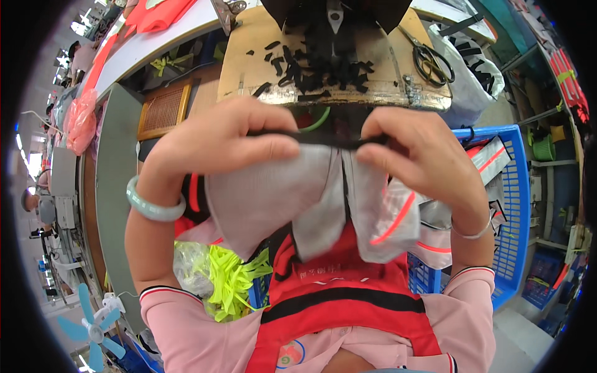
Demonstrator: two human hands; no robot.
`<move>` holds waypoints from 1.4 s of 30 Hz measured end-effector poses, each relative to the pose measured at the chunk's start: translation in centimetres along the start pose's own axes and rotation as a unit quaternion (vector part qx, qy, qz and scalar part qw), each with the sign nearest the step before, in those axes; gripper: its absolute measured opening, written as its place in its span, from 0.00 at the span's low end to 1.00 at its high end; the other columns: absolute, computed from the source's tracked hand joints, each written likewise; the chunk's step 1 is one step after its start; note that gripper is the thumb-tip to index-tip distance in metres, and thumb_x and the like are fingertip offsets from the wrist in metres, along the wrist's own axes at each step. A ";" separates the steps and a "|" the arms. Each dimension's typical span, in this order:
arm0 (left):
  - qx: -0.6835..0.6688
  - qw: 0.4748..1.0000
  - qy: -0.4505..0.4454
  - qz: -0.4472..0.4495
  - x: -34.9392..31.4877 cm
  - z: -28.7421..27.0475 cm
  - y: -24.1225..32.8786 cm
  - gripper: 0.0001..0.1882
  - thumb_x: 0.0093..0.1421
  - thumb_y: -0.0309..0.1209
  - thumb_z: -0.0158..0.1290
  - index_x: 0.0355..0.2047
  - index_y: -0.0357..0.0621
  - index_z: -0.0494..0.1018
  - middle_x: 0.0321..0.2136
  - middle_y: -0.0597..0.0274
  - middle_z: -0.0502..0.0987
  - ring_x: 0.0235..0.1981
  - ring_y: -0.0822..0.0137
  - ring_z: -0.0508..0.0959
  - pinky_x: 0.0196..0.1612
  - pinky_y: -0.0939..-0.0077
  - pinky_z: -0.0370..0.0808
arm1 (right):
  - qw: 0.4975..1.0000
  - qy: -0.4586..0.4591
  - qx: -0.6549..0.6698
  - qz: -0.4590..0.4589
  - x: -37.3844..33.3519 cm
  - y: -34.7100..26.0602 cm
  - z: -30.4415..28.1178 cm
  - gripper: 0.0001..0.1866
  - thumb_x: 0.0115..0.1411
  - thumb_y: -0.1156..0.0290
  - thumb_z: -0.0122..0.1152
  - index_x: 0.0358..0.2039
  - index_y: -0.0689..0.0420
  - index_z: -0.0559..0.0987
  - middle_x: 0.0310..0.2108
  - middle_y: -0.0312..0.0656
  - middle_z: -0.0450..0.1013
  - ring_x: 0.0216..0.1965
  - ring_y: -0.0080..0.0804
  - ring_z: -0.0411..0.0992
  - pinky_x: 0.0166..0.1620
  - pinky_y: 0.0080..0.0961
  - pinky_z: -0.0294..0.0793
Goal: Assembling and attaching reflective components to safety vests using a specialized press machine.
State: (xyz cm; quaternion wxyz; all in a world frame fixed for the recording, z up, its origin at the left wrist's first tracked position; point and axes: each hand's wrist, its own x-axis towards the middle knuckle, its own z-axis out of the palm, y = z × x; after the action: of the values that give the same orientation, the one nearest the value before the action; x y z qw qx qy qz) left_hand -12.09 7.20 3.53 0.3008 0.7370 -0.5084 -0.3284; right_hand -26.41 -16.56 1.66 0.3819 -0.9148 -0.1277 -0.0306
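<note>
A grey fabric piece [273, 193] with a black band along its top edge hangs in front of me, its lower flaps loose and a little blurred. My left hand [255, 133] pinches the black band near its left end, thumb in front and fingers behind. At the other end, my right hand [413, 146] grips the same band, thumb also on the near side. Between both hands the band is stretched roughly level, just short of the machine table's front edge. A silvery part with a bright red-orange stripe [395, 217] hangs below my right hand.
Black scraps [298, 71] litter the worn machine table [249, 62], below a dark machine [336, 25]. Black-handled scissors [432, 62] lie at its right. A blue plastic basket [515, 205] holds striped grey pieces. Yellow-green strips [233, 276] bunch at lower left. A white sack [457, 93] contains black pieces.
</note>
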 end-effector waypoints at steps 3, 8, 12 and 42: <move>0.060 0.995 0.068 -0.034 2.8 -0.1 -0.6 0.15 0.62 0.37 0.55 0.28 0.35 0.71 0.18 0.70 0.65 0.23 0.79 0.62 0.26 0.80 0.64 | 0.998 0.039 0.001 0.055 1.8 1.7 -0.3 0.11 0.55 0.66 0.60 0.31 0.62 0.76 0.23 0.49 0.72 0.25 0.44 0.72 0.30 0.33 0.69; 0.023 0.988 0.110 -0.110 5.4 -1.9 -2.3 0.18 0.60 0.39 0.57 0.23 0.37 0.70 0.17 0.74 0.64 0.23 0.82 0.61 0.26 0.81 0.62 | 0.993 0.091 0.024 0.072 4.3 4.2 -0.7 0.13 0.56 0.64 0.60 0.32 0.63 0.76 0.20 0.46 0.69 0.22 0.35 0.68 0.27 0.30 0.66; 0.050 0.992 0.087 -0.077 7.3 -3.4 -3.6 0.16 0.60 0.40 0.58 0.25 0.38 0.73 0.19 0.75 0.67 0.23 0.83 0.64 0.27 0.83 0.64 | 0.992 0.104 0.014 0.076 5.8 6.0 -0.9 0.14 0.57 0.62 0.60 0.33 0.62 0.76 0.19 0.44 0.69 0.21 0.30 0.65 0.27 0.28 0.64; -0.006 0.978 0.184 -0.096 11.1 -6.5 -8.3 0.22 0.55 0.50 0.59 0.36 0.41 0.81 0.28 0.64 0.79 0.29 0.75 0.77 0.37 0.81 0.73 | 0.984 0.115 0.114 0.071 10.4 11.7 -1.7 0.16 0.63 0.57 0.56 0.36 0.58 0.77 0.26 0.28 0.68 0.29 0.15 0.63 0.31 0.14 0.62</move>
State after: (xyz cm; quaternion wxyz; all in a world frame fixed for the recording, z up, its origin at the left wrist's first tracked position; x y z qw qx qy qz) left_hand 0.61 -0.12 -0.95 0.3610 0.8282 -0.3694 -0.2177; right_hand -13.25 -23.48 -3.59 0.4973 -0.8623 -0.0206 -0.0939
